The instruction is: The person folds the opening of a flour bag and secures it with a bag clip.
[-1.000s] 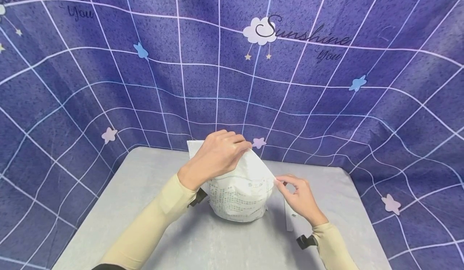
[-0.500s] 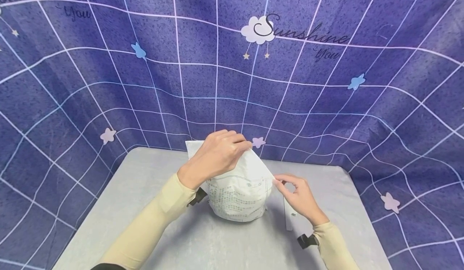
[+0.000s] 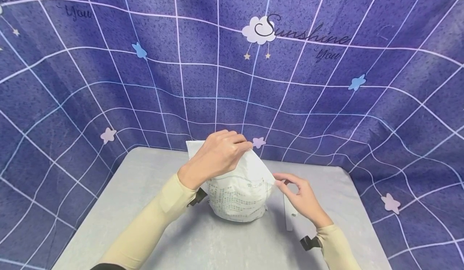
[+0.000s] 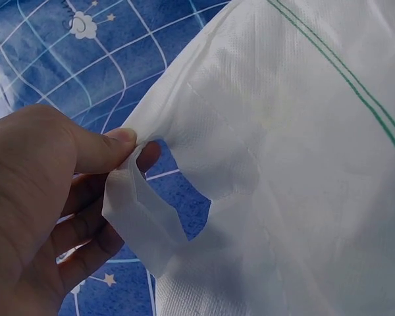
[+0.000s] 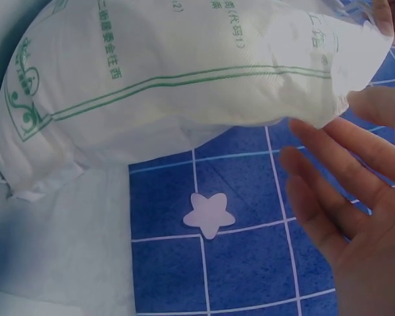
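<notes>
We pinch top edge of white bag [image 3: 239,201] with left hand [image 3: 219,153], side corner with right hand [image 3: 299,195]; bag rests on tabletop [image 3: 203,248]. We'd best steady left grip, tension corner gently, lest bag tear.

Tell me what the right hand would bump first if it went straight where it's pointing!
Probably the white bag: the right hand pinches its edge and points across it, though depth is unclear.

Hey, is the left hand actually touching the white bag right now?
Touching. The left wrist view shows the left hand pinching the white bag near its top, the thumb pressed against the material.
</notes>
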The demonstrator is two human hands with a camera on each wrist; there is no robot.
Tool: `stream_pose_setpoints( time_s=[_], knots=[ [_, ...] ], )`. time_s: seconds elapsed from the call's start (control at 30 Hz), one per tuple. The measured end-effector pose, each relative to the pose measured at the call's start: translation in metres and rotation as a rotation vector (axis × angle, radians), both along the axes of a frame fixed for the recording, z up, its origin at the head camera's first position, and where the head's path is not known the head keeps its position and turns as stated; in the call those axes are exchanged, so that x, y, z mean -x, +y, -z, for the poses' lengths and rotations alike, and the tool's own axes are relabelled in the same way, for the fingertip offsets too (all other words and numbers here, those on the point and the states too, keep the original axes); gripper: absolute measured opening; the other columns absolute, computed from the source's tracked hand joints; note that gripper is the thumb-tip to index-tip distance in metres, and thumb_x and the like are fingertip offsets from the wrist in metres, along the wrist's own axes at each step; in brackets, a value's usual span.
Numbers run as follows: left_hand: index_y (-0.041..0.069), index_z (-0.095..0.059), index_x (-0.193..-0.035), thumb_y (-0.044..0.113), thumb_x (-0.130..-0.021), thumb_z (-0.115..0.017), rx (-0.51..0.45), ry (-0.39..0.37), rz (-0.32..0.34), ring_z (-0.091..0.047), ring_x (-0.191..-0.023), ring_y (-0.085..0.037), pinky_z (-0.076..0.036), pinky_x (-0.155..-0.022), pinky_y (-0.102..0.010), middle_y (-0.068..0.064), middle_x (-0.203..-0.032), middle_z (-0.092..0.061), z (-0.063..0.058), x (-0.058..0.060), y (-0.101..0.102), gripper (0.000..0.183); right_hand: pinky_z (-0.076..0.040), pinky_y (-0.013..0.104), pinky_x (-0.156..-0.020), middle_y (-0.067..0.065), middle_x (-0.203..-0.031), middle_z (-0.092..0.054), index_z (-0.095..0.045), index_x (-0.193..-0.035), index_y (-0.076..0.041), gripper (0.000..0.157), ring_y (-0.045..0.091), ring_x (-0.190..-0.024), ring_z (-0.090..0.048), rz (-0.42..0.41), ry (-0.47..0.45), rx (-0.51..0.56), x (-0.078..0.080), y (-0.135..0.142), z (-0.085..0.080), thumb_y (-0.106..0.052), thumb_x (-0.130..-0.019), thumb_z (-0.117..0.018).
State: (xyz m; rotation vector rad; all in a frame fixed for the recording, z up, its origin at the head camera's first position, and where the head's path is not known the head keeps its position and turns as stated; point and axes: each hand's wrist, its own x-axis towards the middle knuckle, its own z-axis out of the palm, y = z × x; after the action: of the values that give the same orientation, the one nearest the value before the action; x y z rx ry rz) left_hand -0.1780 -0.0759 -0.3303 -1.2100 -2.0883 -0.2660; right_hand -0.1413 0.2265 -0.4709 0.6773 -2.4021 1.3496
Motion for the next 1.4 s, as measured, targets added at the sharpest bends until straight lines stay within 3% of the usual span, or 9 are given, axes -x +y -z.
stream_pose_setpoints(
  time_s=[0.2, 0.33, 0.43, 0.7, 0.93, 1.4],
  knots=[
    [0.014, -0.082, -0.108, 0.004, -0.104, -0.062, -0.010, 0.011, 0.001, -0.064, -0.076, -0.014, -0.049, -0.065, -0.022, 0.004, -0.094, -0.075, 0.000, -0.001, -0.001, 0.022, -0.052, 0.020, -0.089, -0.001, -0.111, -0.081, -0.079, -0.124, -0.013, 0.021, 0.010, -0.097, -0.070, 0.120, -0.045, 0.026, 0.001, 0.010, 0.007, -0.014, -0.106, -0.068],
    [0.014, -0.082, -0.109, 0.004, -0.104, -0.062, -0.019, 0.008, 0.008, -0.063, -0.075, -0.015, -0.050, -0.065, -0.022, 0.004, -0.094, -0.075, 0.000, -0.001, -0.001, 0.023, -0.054, 0.021, -0.081, -0.003, -0.103, -0.081, -0.081, -0.119, -0.012, 0.019, 0.009, -0.088, -0.068, 0.250, -0.092, -0.035, 0.000, 0.019, 0.016, -0.020, -0.105, -0.072],
    [0.013, -0.082, -0.109, 0.005, -0.104, -0.063, -0.020, 0.004, 0.012, -0.063, -0.076, -0.015, -0.051, -0.065, -0.022, 0.004, -0.094, -0.076, 0.000, 0.000, -0.001, 0.022, -0.057, 0.026, -0.077, 0.000, -0.100, -0.080, -0.081, -0.116, -0.009, 0.019, 0.010, -0.083, -0.068, 0.302, -0.117, -0.104, -0.002, 0.026, 0.022, -0.020, -0.103, -0.073],
    [0.013, -0.082, -0.106, 0.005, -0.104, -0.063, -0.028, 0.004, 0.021, -0.061, -0.073, -0.015, -0.049, -0.064, -0.022, 0.004, -0.091, -0.074, 0.000, -0.001, -0.002, 0.020, -0.058, 0.031, -0.075, 0.005, -0.101, -0.078, -0.080, -0.115, -0.005, 0.025, 0.014, -0.081, -0.068, 0.355, -0.239, -0.254, -0.005, 0.045, 0.033, -0.025, -0.103, -0.073],
    [0.012, -0.082, -0.107, 0.004, -0.104, -0.063, -0.023, -0.008, 0.029, -0.062, -0.074, -0.015, -0.050, -0.065, -0.022, 0.004, -0.093, -0.075, -0.001, -0.001, -0.002, 0.021, -0.054, 0.033, -0.075, 0.006, -0.105, -0.078, -0.080, -0.118, -0.007, 0.028, 0.015, -0.084, -0.068, 0.397, -0.333, -0.292, -0.006, 0.058, 0.043, -0.030, -0.103, -0.072],
    [0.013, -0.082, -0.107, 0.004, -0.103, -0.064, -0.023, -0.005, 0.021, -0.062, -0.074, -0.016, -0.051, -0.064, -0.023, 0.004, -0.092, -0.074, 0.001, -0.001, -0.002, 0.021, -0.056, 0.038, -0.077, 0.003, -0.099, -0.078, -0.080, -0.114, -0.007, 0.029, 0.019, -0.087, -0.071, 0.417, -0.411, -0.376, -0.010, 0.068, 0.048, -0.033, -0.101, -0.073]
  ],
)
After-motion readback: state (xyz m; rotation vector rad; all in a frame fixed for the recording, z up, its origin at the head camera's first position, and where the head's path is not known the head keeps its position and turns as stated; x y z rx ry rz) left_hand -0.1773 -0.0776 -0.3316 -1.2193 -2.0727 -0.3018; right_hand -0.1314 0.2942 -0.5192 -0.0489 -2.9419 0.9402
